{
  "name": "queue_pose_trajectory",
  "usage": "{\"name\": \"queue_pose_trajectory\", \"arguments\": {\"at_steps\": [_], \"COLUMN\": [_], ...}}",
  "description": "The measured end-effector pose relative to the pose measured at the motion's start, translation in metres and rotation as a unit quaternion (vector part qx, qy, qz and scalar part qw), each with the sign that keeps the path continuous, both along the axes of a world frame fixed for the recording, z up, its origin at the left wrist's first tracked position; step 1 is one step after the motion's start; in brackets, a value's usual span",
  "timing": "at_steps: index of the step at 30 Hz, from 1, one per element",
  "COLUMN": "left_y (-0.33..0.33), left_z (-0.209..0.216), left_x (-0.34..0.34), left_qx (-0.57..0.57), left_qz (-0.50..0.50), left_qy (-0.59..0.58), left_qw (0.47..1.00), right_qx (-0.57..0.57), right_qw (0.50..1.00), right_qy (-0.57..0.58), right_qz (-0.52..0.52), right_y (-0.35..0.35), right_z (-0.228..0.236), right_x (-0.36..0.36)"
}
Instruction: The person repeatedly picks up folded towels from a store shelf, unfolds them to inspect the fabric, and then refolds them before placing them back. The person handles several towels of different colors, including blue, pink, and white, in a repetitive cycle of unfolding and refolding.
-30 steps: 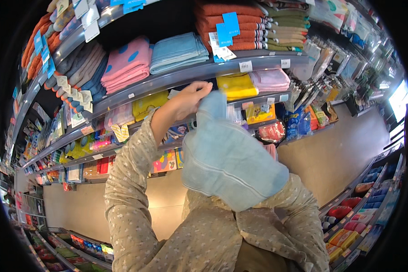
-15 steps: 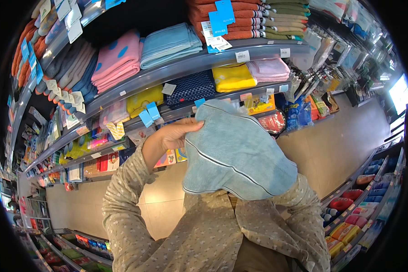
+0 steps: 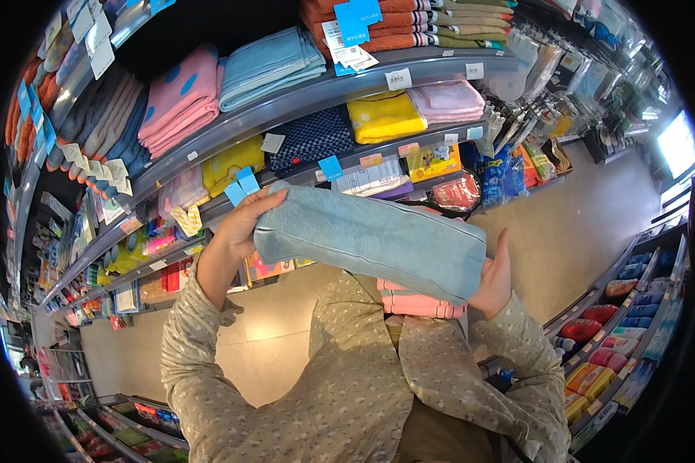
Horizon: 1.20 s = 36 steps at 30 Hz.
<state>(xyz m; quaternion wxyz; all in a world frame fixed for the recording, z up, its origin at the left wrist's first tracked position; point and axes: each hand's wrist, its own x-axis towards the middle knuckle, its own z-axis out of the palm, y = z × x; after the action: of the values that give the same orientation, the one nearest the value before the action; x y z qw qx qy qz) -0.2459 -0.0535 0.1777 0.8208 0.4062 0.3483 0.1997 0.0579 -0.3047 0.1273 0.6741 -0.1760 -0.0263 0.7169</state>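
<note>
A light blue towel (image 3: 371, 235) with thin dark stripes is stretched in front of me as a long folded band, sloping down to the right. My left hand (image 3: 247, 224) pinches its left end, thumb on top. At the right end, my right hand (image 3: 498, 279) grips it with the thumb sticking up and the fingers partly hidden behind the cloth. Just below the towel, folded pink cloths (image 3: 421, 302) show against my body; what supports them is hidden.
Ahead, shelves carry folded towels: pink spotted (image 3: 181, 100), light blue (image 3: 270, 68), orange (image 3: 398, 38), navy checked (image 3: 310, 139) and yellow (image 3: 386, 117). Packaged goods hang at the right. Another rack (image 3: 614, 339) stands at the lower right. Tiled floor (image 3: 274, 347) lies below.
The towel has gone from a loose, bunched drape to a narrow folded band. My right hand has come into sight at its right end. The left hand has moved left, and the pink cloths now show.
</note>
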Motion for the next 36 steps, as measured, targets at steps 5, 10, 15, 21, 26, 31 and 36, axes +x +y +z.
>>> {"name": "queue_pose_trajectory", "arguments": {"at_steps": [5,10,15,21,26,31,36], "left_y": [-0.002,-0.024,0.002,0.004,0.021,0.041,0.041], "left_z": [0.015,0.070,0.066,0.069,0.077,0.094,0.099], "left_x": [0.001,-0.019,-0.028,-0.013,0.000,0.007,0.007], "left_qx": [0.045,0.322,0.482,0.479,0.468,0.437,0.453], "left_qz": [0.032,0.103,-0.006,0.038,0.071,0.101,0.111], "left_qy": [-0.022,-0.116,-0.126,-0.124,-0.129,-0.161,-0.160], "left_qw": [0.998,0.934,0.867,0.868,0.871,0.879,0.870], "right_qx": [-0.031,0.079,0.390,0.329,0.175,0.254,0.232], "right_qw": [0.923,0.799,0.656,0.638,0.659,0.705,0.668], "right_qy": [-0.381,-0.570,-0.644,-0.691,-0.709,-0.646,-0.689], "right_qz": [0.036,-0.175,-0.055,-0.087,-0.180,-0.146,-0.159], "right_y": [0.008,-0.003,0.020,0.026,0.052,0.083,0.087], "right_z": [0.000,0.076,0.119,0.128,0.155,0.184,0.189], "right_x": [0.026,0.050,0.097,0.103,0.098,0.118,0.098]}}
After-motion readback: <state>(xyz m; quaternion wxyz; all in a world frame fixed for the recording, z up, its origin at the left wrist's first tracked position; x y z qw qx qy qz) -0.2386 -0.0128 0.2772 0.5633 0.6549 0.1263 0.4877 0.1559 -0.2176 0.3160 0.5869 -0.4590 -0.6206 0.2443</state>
